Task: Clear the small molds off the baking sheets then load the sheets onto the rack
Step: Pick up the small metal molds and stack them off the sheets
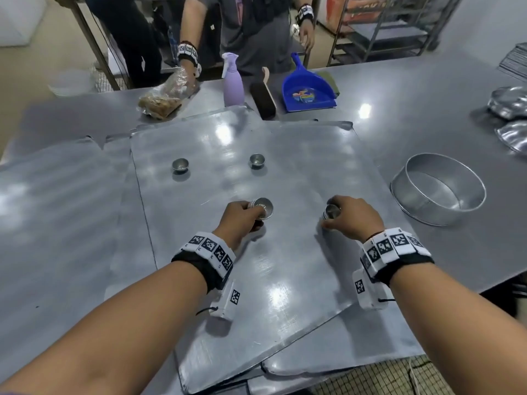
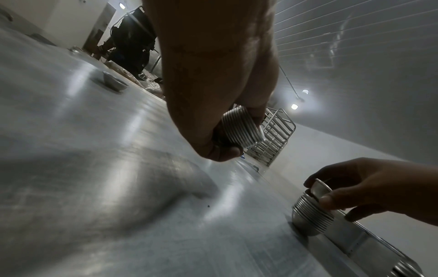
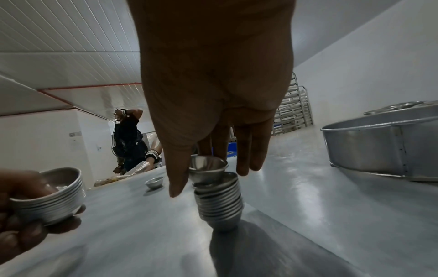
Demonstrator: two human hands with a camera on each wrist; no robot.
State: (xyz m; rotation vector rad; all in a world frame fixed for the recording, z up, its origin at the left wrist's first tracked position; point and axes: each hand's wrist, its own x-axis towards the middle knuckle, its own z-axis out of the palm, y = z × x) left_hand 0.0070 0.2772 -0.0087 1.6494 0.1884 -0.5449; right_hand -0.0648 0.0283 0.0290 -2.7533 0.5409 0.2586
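Most small round metal molds are gathered: the left hand [image 1: 242, 216] grips a nested stack [image 3: 51, 198], and the right hand's [image 1: 352, 216] fingers [image 3: 246, 148] pinch a mold [image 3: 207, 166] onto a second stack [image 3: 219, 202] standing on the flat grey baking sheet [image 1: 285, 280]. Two loose molds [image 1: 180, 165] [image 1: 257, 160] remain; no sheet is racked yet.

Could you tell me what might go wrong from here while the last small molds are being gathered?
The right hand is setting a tilted mold onto a tall nested stack standing on the baking sheet; it could topple. The left hand holds its stack tipped sideways, so molds may slide out. Two single molds might be overlooked.
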